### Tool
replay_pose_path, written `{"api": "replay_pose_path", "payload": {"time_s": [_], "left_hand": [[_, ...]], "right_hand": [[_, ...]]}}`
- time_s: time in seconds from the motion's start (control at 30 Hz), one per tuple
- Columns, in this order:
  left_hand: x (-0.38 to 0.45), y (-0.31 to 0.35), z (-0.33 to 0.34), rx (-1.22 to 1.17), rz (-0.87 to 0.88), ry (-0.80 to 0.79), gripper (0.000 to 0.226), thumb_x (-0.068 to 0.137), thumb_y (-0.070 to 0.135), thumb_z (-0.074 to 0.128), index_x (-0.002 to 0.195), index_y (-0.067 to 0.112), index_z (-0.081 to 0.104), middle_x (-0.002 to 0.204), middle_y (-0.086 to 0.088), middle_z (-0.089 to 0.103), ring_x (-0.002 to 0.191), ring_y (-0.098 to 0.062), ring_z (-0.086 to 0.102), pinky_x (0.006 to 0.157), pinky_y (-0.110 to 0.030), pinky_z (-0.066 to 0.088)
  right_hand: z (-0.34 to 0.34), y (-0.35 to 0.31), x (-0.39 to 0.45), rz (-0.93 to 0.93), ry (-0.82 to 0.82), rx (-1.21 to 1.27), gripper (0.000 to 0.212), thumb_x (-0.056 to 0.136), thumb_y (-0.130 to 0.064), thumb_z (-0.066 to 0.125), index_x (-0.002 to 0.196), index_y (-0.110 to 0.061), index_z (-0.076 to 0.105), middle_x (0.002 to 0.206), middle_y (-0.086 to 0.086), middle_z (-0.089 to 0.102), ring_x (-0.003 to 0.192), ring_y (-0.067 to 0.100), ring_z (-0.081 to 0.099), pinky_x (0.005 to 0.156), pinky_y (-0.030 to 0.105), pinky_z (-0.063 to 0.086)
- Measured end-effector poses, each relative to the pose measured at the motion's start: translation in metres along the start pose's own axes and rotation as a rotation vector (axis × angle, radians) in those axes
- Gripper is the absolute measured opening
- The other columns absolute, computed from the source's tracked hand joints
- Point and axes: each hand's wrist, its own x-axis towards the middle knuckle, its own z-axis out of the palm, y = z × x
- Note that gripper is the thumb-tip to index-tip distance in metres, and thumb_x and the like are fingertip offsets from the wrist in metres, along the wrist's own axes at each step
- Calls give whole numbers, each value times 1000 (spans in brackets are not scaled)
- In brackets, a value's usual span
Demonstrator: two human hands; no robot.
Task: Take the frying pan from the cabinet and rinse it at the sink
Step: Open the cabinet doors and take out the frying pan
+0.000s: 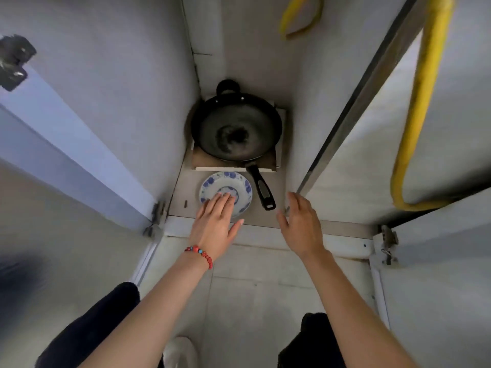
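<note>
— Head view: anything lying between the hands and the frying pan (pixel 236 128)?

— A blue-and-white plate (pixel 240 187), flat on the cabinet floor (pixel 186 192) in front of the pan. Just beside it, on its right, the pan's black handle (pixel 261 188), pointing toward the opening.

— And the hands?

— Left hand (pixel 214 224) reaching in over the plate, fingers straight and close together, tips over the plate's centre, thumb spread to the side; holding nothing. A red bead bracelet (pixel 200 254) on that wrist. Right hand (pixel 300 223) at the cabinet's front edge, fingers relaxed and loosely spread, gripping nothing, apart from the handle.

— Where exactly is the pan?

— At the back of the cabinet, on a raised board (pixel 233 168), dark, empty, with a loop handle on its far rim. Untouched by either hand.

— Anything else inside?

— A yellow hose (pixel 422 102) curving down the right side, a second yellow loop (pixel 300 14) high up at the back.

— Surroundings?

— Pale cabinet walls, both doors swung open, the left door (pixel 66 144) with metal hinges (pixel 156 216). Light floor tiles (pixel 252 301) below, dark-clothed knees at the bottom edge.
</note>
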Motion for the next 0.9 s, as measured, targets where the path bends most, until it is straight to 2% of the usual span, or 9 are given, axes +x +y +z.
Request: {"api": "replay_pose_path", "payload": {"time_s": [0.13,0.23,0.3,0.4,0.53,0.6,0.73,0.87,0.9], "left_hand": [[23,-7,49,-107,-17,63,66,86,48,29,134,6,41,139,-13,48,133,-28,39,111,-40,25],[31,-12,68,-152,-34,107,58,91,42,38,139,8,34,146,-10,39,138,-24,30,114,-34,18],[36,-14,77,-205,-54,126,56,91,38,42,138,9,35,145,-9,40,137,-23,31,113,-32,20],[46,-17,85,-355,-132,163,52,91,34,45,135,7,40,141,-13,45,131,-26,39,109,-34,29],[68,-11,89,-520,-240,189,50,91,31,44,135,7,40,139,-14,46,128,-27,42,107,-38,37],[82,-7,90,-651,-333,184,50,91,32,45,135,9,40,138,-14,48,126,-27,44,106,-40,38],[111,-3,94,-981,-551,89,48,90,40,45,129,13,50,131,-14,55,120,-30,50,105,-41,38],[124,-5,100,-1192,-594,11,25,87,33,54,91,12,66,102,-16,64,96,-27,57,89,-30,42],[126,-5,103,-1219,-577,9,22,86,28,57,91,10,68,101,-16,66,95,-26,59,88,-29,43]], "right_hand": [[45,12,41,135,-23,195,56,93,-37,45,138,-6,35,142,16,43,128,31,43,100,40,40],[70,13,64,179,-49,374,56,89,-41,51,135,-10,42,133,13,55,119,28,53,95,36,46],[81,13,73,204,-43,476,47,87,-36,56,126,-10,52,115,13,66,104,28,62,81,29,48],[89,15,76,297,5,672,35,84,-26,63,113,-8,62,87,9,69,79,29,67,73,35,55],[95,18,74,367,-3,880,28,84,-16,64,111,-8,62,80,0,65,59,19,63,61,26,57],[100,14,72,361,10,939,26,84,-14,65,108,-6,62,77,1,65,60,19,62,56,21,56],[121,3,64,320,7,999,30,83,-12,65,110,-1,62,93,13,69,68,22,66,55,16,56],[138,3,58,323,25,1010,29,81,-16,67,110,-9,63,97,8,71,77,24,70,70,29,59],[142,4,57,324,21,1000,30,81,-17,67,110,-11,63,100,7,71,84,25,69,78,35,58]]}}
